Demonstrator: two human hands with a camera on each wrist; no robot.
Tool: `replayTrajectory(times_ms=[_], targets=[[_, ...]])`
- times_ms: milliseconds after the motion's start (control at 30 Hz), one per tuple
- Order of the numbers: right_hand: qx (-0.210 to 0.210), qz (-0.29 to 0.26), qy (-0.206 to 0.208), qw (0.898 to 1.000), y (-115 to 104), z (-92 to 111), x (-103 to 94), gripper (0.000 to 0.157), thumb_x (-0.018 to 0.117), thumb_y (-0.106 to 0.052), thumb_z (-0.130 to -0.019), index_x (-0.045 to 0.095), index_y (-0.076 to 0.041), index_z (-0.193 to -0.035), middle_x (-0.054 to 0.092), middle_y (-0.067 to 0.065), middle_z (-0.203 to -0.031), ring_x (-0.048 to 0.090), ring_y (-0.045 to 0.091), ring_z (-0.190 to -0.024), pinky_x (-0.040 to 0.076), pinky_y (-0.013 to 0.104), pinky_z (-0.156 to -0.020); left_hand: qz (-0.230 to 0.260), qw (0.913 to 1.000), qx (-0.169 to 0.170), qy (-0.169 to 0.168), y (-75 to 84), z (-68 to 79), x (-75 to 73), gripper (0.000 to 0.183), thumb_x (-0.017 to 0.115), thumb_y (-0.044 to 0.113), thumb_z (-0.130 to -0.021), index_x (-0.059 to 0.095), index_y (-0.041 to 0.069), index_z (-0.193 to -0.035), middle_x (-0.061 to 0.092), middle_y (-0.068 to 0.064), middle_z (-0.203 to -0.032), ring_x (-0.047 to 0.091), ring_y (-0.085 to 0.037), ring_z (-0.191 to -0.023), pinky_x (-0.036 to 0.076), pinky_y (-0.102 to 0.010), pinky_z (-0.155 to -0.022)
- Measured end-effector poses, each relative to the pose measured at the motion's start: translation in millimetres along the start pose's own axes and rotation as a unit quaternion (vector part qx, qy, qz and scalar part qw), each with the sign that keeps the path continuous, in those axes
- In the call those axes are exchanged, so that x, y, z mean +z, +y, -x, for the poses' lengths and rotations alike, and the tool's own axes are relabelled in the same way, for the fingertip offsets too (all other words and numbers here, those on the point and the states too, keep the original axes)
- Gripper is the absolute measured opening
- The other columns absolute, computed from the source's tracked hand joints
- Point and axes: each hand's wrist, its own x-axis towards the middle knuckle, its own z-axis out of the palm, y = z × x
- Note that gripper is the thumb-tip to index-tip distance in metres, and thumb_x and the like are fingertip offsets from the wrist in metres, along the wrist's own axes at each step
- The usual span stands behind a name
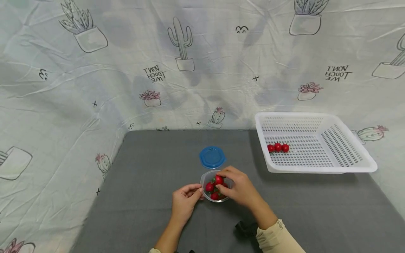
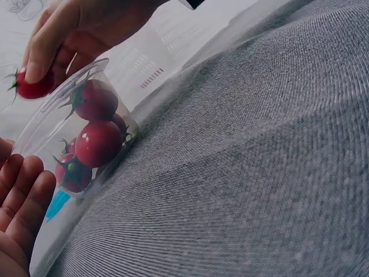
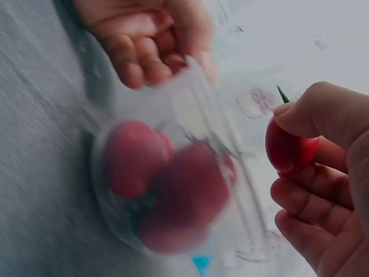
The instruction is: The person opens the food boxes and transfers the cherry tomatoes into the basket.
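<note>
A clear plastic cup (image 1: 204, 175) with several cherry tomatoes (image 2: 99, 144) in it stands on the grey cloth. My left hand (image 1: 186, 201) pinches the cup's rim on its left side between thumb and fingers. Over the cup's opening, my right hand (image 1: 238, 186) holds one red cherry tomato (image 3: 290, 145) with a green stem between thumb and fingertips. In the left wrist view that tomato is just above the rim, at the cup's mouth. The right wrist view shows the tomatoes in the cup blurred.
A blue lid (image 1: 212, 157) lies just behind the cup. At the back right stands a white perforated basket (image 1: 345, 140) with three cherry tomatoes (image 1: 277, 147) at its left end. A dark object (image 1: 245, 229) is by the right wrist. Printed cloth (image 1: 221, 52) hangs behind the table.
</note>
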Motion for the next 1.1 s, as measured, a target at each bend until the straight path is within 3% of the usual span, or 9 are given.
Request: replayTrajectory(times_ms=[267,500,633,867,1100], targets=[[0.006,0.057,0.080,0.995,14,2,-37.4,0.037,0.084,-0.004,-0.070,0.072,-0.003,-0.105,0.068,0.001,-0.097,0.064,0.014,-0.084,0.054,0.018,-0.077,0.003,0.9999,-0.014,0.002,2.5,0.9,-1.5,0.013,0.077,0.000,-0.083,0.073,-0.007,-0.092,0.072,-0.026,-0.084,0.071,-0.022,-0.064,0.062,-0.032,-0.062],[0.074,0.070,0.145,0.984,23,8,-71.1,0.039,0.084,0.001,-0.071,0.072,0.000,-0.108,0.069,0.006,-0.099,0.064,0.020,-0.089,0.046,0.008,-0.084,0.002,0.9997,-0.025,0.006,2.6,0.1,-3.1,0.013,0.077,0.001,-0.082,0.073,-0.007,-0.092,0.072,-0.025,-0.082,0.071,-0.021,-0.064,0.062,-0.031,-0.061],[0.109,0.086,0.163,0.977,29,13,-83.4,0.039,0.083,0.001,-0.072,0.072,-0.002,-0.109,0.069,0.008,-0.100,0.061,0.016,-0.091,0.040,0.002,-0.087,0.004,0.9998,-0.021,0.003,1.3,-0.4,-1.0,0.013,0.077,0.001,-0.083,0.073,-0.007,-0.092,0.071,-0.026,-0.083,0.071,-0.021,-0.064,0.062,-0.031,-0.062],[0.133,0.096,0.209,0.964,33,17,-94.9,0.040,0.084,0.003,-0.070,0.072,0.001,-0.108,0.069,0.015,-0.103,0.056,0.004,-0.100,0.037,0.000,-0.094,0.007,0.9998,-0.016,0.006,-0.3,0.6,-0.1,0.014,0.076,0.001,-0.083,0.072,-0.008,-0.093,0.071,-0.029,-0.084,0.070,-0.019,-0.063,0.062,-0.030,-0.061],[0.177,0.124,0.239,0.947,42,21,-106.7,0.038,0.081,0.003,-0.073,0.072,0.001,-0.110,0.069,0.019,-0.103,0.059,0.025,-0.097,0.034,-0.003,-0.091,0.005,1.0000,-0.008,0.000,-1.1,-0.5,-1.1,0.014,0.076,0.002,-0.084,0.072,-0.007,-0.093,0.071,-0.028,-0.085,0.070,-0.019,-0.064,0.062,-0.030,-0.062]])
